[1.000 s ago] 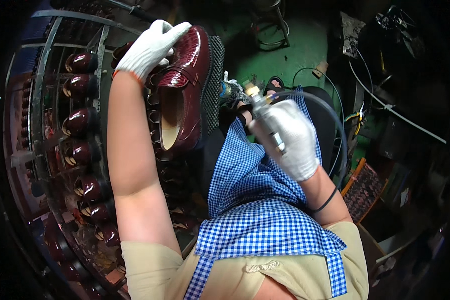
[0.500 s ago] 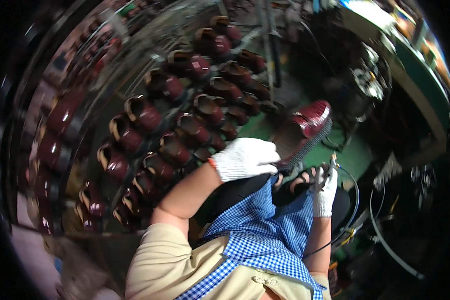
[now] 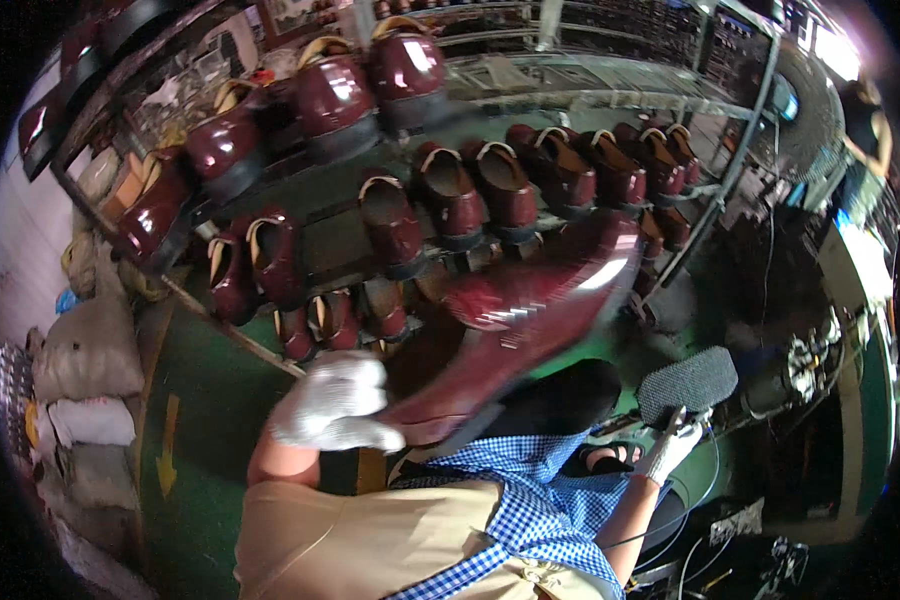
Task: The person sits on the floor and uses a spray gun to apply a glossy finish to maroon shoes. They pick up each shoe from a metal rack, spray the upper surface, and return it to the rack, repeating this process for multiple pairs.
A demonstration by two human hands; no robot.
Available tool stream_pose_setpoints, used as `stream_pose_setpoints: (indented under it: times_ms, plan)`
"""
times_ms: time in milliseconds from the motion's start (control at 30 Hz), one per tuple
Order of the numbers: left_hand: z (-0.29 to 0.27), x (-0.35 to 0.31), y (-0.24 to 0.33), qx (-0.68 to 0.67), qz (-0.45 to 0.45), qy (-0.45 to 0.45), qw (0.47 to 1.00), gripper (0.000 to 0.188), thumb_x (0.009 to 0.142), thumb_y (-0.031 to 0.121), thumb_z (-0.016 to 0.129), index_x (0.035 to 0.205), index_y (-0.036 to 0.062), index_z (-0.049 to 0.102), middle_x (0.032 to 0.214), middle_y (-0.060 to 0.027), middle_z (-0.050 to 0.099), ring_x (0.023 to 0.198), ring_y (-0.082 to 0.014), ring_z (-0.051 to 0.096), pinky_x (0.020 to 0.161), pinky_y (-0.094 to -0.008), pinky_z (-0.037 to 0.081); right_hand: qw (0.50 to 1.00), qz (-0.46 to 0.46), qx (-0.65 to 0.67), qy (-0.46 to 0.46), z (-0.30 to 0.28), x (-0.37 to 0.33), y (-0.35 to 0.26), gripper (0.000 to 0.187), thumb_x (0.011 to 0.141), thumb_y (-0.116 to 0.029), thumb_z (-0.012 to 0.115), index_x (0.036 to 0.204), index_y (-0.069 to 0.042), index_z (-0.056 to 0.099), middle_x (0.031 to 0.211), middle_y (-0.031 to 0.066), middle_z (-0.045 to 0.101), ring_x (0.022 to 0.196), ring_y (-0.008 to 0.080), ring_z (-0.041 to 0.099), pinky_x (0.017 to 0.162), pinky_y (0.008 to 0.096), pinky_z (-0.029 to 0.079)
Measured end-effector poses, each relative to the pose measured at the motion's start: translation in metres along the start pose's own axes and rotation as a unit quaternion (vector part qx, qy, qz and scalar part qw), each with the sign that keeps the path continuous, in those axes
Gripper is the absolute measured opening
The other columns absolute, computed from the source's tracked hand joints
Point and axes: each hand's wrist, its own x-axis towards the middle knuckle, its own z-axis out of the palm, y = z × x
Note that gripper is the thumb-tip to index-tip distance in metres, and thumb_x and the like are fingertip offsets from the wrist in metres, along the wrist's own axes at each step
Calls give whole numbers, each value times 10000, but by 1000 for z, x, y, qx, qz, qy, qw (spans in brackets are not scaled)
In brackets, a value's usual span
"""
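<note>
A glossy burgundy shoe [image 3: 560,325], blurred by motion, is raised in front of me with its toe to the upper right. My left hand [image 3: 335,400], in a white knitted glove, is closed around its heel end. Lower on the right, my gloved right hand [image 3: 675,448] grips a slim hand tool [image 3: 678,415] joined to a thin hose [image 3: 716,470]. Just beyond that hand is a dark, rough-textured pad [image 3: 688,385], apart from the shoe. Whether the tool touches the pad I cannot tell.
A metal rack [image 3: 735,160] ahead carries several rows of burgundy shoes [image 3: 450,195]. Sacks [image 3: 90,345] are stacked at the left. Machine parts [image 3: 810,360] and a workbench [image 3: 855,260] stand at the right. Another person [image 3: 863,150] is at the far right.
The shoe has come off the pad, nearer to me and leftward, with my left hand at its heel. The pad is now bare. My view has swung toward the rack.
</note>
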Motion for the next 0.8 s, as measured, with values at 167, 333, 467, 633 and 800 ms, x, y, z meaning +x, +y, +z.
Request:
stream_pose_setpoints:
  times_ms: [167, 333, 467, 633, 800]
  plan:
    - [-42, -90, 63, 156, -124, 315, 928, 605, 585, 411, 944, 869, -20, 627, 879, -181, 646, 787, -350, 635, 786, -506, 535, 998, 54, 28, -23, -16, -1, -7, 686, 1108, -296, 586, 1656, 24, 326, 1678, 241, 398, 1524, 350, 414, 1261, 427, 296]
    - [-72, -112, 86, 252, -236, 328, 879, 390, 608, 179, 830, 844, -30, 601, 872, -182, 623, 752, -335, 582, 755, -457, 519, 999, 33, 1, -15, -16, 5, -1, 673, 1104, -254, 602, 1651, 30, 331, 1656, 248, 424, 1505, 351, 435, 1244, 430, 316]
    - [-56, -18, 46, 260, -349, 196, 879, 246, 816, 159, 830, 884, -25, 682, 821, -147, 584, 759, -321, 602, 683, -397, 486, 997, 50, 38, -41, -8, 5, -15, 670, 1104, -244, 602, 1652, 29, 330, 1642, 251, 439, 1487, 349, 449, 1242, 428, 315]
    - [-39, 12, -66, 360, -369, 84, 853, 306, 960, 301, 720, 1057, 11, 720, 1003, -182, 670, 935, -394, 672, 811, -458, 530, 1000, 18, 14, -5, -11, -1, -22, 673, 1104, -242, 583, 1663, 18, 314, 1613, 241, 473, 1415, 329, 507, 1202, 410, 350]
    - [-47, 11, -124, 383, -377, -8, 844, 312, 996, 347, 631, 1095, 61, 706, 1083, -157, 682, 1044, -382, 671, 884, -482, 540, 999, 32, 15, -24, -15, 1, -22, 669, 1105, -267, 582, 1666, -7, 328, 1571, 254, 513, 1376, 355, 541, 1177, 419, 377]
